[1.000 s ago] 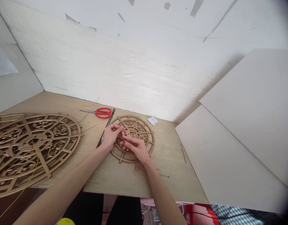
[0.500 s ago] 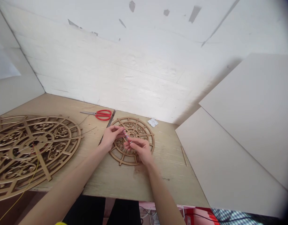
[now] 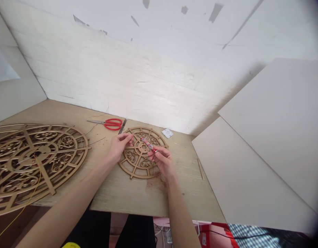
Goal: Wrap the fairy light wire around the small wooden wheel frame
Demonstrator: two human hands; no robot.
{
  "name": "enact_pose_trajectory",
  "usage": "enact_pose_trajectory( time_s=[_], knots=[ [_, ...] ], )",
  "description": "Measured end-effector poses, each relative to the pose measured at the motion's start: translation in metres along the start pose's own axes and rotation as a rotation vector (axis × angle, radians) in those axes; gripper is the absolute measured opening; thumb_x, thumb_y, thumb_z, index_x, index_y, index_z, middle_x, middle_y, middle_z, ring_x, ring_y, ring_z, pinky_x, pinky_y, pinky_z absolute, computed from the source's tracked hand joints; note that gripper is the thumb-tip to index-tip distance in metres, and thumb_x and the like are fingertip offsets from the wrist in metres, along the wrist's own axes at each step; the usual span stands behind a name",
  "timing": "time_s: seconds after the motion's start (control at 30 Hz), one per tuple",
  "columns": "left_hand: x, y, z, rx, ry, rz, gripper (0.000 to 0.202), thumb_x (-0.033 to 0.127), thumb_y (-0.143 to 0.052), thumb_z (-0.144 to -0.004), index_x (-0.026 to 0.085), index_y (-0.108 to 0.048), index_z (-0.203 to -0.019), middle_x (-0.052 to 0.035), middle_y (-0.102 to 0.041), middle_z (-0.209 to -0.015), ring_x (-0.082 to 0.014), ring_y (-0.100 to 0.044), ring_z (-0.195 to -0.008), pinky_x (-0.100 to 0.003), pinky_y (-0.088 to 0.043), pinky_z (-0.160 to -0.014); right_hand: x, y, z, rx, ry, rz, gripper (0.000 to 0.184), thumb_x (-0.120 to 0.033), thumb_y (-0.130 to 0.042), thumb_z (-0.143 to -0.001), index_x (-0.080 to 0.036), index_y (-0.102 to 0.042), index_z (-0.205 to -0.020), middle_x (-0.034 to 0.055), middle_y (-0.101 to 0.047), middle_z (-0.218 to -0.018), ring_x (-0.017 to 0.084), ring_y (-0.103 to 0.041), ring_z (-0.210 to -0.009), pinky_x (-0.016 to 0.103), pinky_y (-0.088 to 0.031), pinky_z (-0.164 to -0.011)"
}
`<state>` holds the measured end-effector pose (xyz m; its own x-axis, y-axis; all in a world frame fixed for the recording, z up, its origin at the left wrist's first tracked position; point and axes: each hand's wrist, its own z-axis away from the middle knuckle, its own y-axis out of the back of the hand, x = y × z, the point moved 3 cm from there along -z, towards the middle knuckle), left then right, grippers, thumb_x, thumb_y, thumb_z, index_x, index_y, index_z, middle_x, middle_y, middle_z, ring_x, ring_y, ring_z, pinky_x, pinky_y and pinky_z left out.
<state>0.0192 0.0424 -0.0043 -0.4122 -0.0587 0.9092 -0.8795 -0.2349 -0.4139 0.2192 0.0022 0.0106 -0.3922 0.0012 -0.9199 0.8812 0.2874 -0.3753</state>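
A slim tube with red and white print [image 3: 148, 143], like a small glue tube, is pinched in the fingers of my right hand [image 3: 162, 160]. Its narrow end points up and left. My left hand [image 3: 119, 146] is apart from the tube, thumb and fingertips pressed together; whatever they hold, if anything, is too small to make out. Both hands are above a round openwork wooden wheel [image 3: 134, 170] with scrollwork and notched spokes, which lies flat on the table. My hands and the tube cover parts of it.
Left on the table lies a larger stack of openwork wooden wheels [image 3: 76, 163], with a yellow wire [image 3: 40, 175] trailing off it. Red-handled scissors [image 3: 112, 124] and a small white packet [image 3: 167, 133] lie near the wall. A thin stick [image 3: 201, 169] rests beside white boards [image 3: 241, 179] at right.
My hands have drawn apart. My left hand has come off the tube and moved left, while my right hand has carried the tube slightly right. The view has shifted a little.
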Motion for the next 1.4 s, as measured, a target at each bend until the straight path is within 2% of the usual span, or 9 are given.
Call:
enact_pose_trajectory(
  time_s=[0.13, 0.3, 0.4, 0.53, 0.63, 0.87, 1.1, 1.4],
  knots=[
    [0.002, -0.0003, 0.0015, 0.029, -0.005, -0.009, 0.033, 0.038, -0.09, -0.053, 0.015, -0.073, -0.068, -0.0066, -0.071, -0.069, -0.0175, -0.066, -0.063, -0.032, -0.058, -0.068, 0.0007, -0.0028, 0.0012, -0.025, -0.033, 0.042, 0.029, -0.041, -0.082, -0.068, -0.025, -0.076, -0.091, 0.0031, -0.076, -0.077, 0.017, -0.065, -0.062, 0.031, -0.052, -0.061],
    [0.0, -0.0028, 0.0033, -0.019, 0.024, 0.044, 0.03, 0.03, -0.09, -0.052, 0.014, -0.074, -0.072, -0.0093, -0.074, -0.078, -0.0197, -0.07, -0.071, -0.036, -0.059, -0.078, 0.0007, -0.0049, 0.001, -0.04, -0.053, 0.042, 0.03, -0.042, -0.083, -0.065, -0.025, -0.077, -0.088, 0.0025, -0.076, -0.076, 0.016, -0.065, -0.062, 0.031, -0.052, -0.061],
    [-0.0016, -0.0019, 0.0022, -0.017, 0.024, 0.01, 0.031, 0.03, -0.09, -0.051, 0.013, -0.074, -0.072, -0.0086, -0.073, -0.079, -0.0178, -0.068, -0.068, -0.034, -0.059, -0.076, 0.0011, -0.0041, 0.0005, -0.037, -0.051, 0.052, 0.03, -0.042, -0.083, -0.065, -0.025, -0.077, -0.089, 0.0025, -0.076, -0.076, 0.017, -0.065, -0.062, 0.032, -0.053, -0.061],
    [-0.0035, 0.0012, -0.0008, 0.03, 0.008, -0.059, 0.035, 0.032, -0.091, -0.047, 0.014, -0.076, -0.072, -0.0076, -0.073, -0.076, -0.0147, -0.062, -0.061, -0.028, -0.055, -0.063, 0.0022, -0.0036, 0.0003, -0.054, -0.057, 0.045, 0.028, -0.04, -0.082, -0.067, -0.025, -0.077, -0.09, 0.0029, -0.077, -0.077, 0.016, -0.066, -0.062, 0.03, -0.052, -0.06],
    [-0.0035, 0.0008, -0.0015, 0.018, -0.016, -0.065, 0.036, 0.035, -0.091, -0.046, 0.015, -0.077, -0.072, -0.0069, -0.072, -0.074, -0.013, -0.059, -0.057, -0.027, -0.053, -0.059, 0.0017, -0.004, 0.0006, -0.068, -0.049, 0.046, 0.027, -0.04, -0.082, -0.067, -0.026, -0.077, -0.09, 0.0025, -0.077, -0.077, 0.016, -0.066, -0.061, 0.029, -0.052, -0.06],
    [-0.0015, -0.0018, 0.0008, 0.005, 0.007, -0.059, 0.034, 0.034, -0.091, -0.046, 0.016, -0.075, -0.069, -0.0057, -0.071, -0.07, -0.0163, -0.062, -0.06, -0.032, -0.056, -0.066, 0.0005, -0.0036, 0.0008, -0.032, -0.052, 0.078, 0.028, -0.041, -0.082, -0.066, -0.025, -0.077, -0.089, 0.003, -0.077, -0.075, 0.017, -0.066, -0.061, 0.031, -0.053, -0.06],
    [0.002, -0.0034, 0.0032, 0.023, 0.008, -0.099, 0.019, 0.023, -0.087, -0.057, 0.015, -0.076, -0.069, -0.0087, -0.073, -0.076, -0.019, -0.065, -0.063, -0.035, -0.057, -0.071, 0.0029, -0.0019, 0.0005, -0.05, -0.049, 0.082, 0.027, -0.041, -0.08, -0.069, -0.025, -0.076, -0.091, 0.0024, -0.076, -0.076, 0.016, -0.066, -0.063, 0.031, -0.053, -0.063],
    [-0.0031, -0.0047, 0.002, -0.056, -0.031, -0.116, 0.023, 0.029, -0.088, -0.056, 0.016, -0.076, -0.071, -0.0089, -0.074, -0.074, -0.0208, -0.067, -0.062, -0.038, -0.059, -0.07, 0.0033, -0.0028, -0.0002, -0.058, -0.055, 0.071, 0.027, -0.04, -0.08, -0.069, -0.025, -0.076, -0.091, 0.0028, -0.076, -0.077, 0.016, -0.065, -0.063, 0.031, -0.052, -0.063]
  ],
)
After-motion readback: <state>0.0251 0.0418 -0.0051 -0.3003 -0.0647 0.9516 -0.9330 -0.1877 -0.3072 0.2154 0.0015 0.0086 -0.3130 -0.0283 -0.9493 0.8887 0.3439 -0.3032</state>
